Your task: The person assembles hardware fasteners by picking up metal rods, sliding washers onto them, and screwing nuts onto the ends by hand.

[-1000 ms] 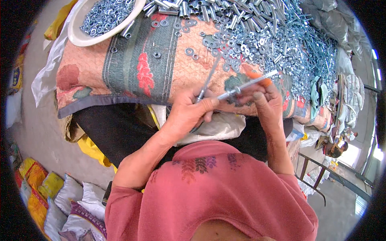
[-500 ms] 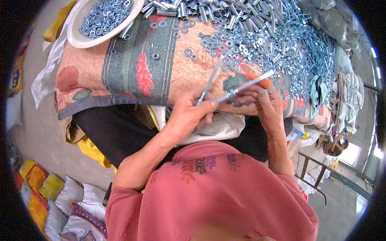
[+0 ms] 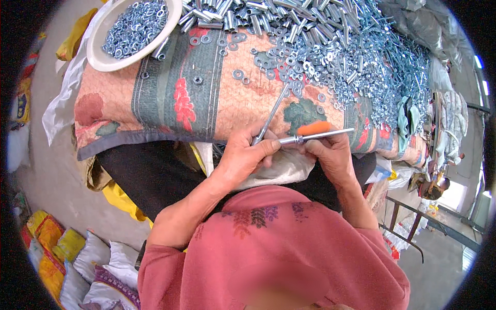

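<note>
The left hand (image 3: pixel 243 155) clamps 2 slim silver metal rods (image 3: pixel 272 112), 1 already collared and pinched by the right hand (image 3: pixel 333 155), while loose flat grey washers (image 3: pixel 281 67) seemingly remain unfitted on floral pink-and-green cloth (image 3: pixel 240 108)

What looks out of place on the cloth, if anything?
Two nut-like pieces lie loose on the dark band of the cloth, near the bowl but outside it. They look like strays, because they sit apart from the heaped hardware.
</note>
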`<state>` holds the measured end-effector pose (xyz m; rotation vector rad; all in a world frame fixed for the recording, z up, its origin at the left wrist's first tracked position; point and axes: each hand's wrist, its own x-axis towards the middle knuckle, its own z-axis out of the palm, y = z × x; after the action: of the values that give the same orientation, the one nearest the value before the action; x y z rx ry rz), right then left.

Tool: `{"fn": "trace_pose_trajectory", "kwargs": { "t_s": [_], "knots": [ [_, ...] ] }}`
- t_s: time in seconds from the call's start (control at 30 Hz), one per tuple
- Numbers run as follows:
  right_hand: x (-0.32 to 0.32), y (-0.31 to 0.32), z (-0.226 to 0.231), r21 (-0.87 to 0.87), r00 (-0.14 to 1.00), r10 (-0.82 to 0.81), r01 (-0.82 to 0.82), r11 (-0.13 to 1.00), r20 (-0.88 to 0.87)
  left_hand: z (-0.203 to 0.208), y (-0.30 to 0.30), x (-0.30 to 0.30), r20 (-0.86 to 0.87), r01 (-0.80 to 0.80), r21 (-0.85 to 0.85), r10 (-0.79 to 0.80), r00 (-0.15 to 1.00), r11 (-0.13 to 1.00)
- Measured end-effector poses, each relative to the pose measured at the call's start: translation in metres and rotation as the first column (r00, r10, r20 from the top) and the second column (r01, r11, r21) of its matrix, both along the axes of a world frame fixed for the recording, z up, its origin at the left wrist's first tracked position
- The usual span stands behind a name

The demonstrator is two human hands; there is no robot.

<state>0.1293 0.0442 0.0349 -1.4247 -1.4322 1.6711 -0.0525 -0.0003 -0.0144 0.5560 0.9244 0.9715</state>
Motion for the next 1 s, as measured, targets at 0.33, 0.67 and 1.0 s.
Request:
{"fn": "trace_pose_trajectory", "kwargs": {
  "t_s": [0.33, 0.67, 1.0],
  "knots": [
    [0.000, -0.010, -0.002, -0.080, 0.995, -0.020, 0.028, 0.996, 0.098, 0.010, 0.002, -0.007, -0.475, 0.051, 0.403, 0.161, 0.865, 0.914],
    [0.021, 0.069, -0.013, 0.651, 0.614, -0.310, -0.468, 0.598, 0.726, -0.010, 0.000, 0.009, -0.170, 0.024, 0.346, 0.038, 0.985, 0.938],
    [0.032, 0.077, -0.003, 0.611, 0.637, -0.286, -0.372, 0.699, 0.716, -0.016, -0.003, 0.005, -0.213, 0.067, 0.340, 0.008, 0.977, 0.938]
  ]
}}
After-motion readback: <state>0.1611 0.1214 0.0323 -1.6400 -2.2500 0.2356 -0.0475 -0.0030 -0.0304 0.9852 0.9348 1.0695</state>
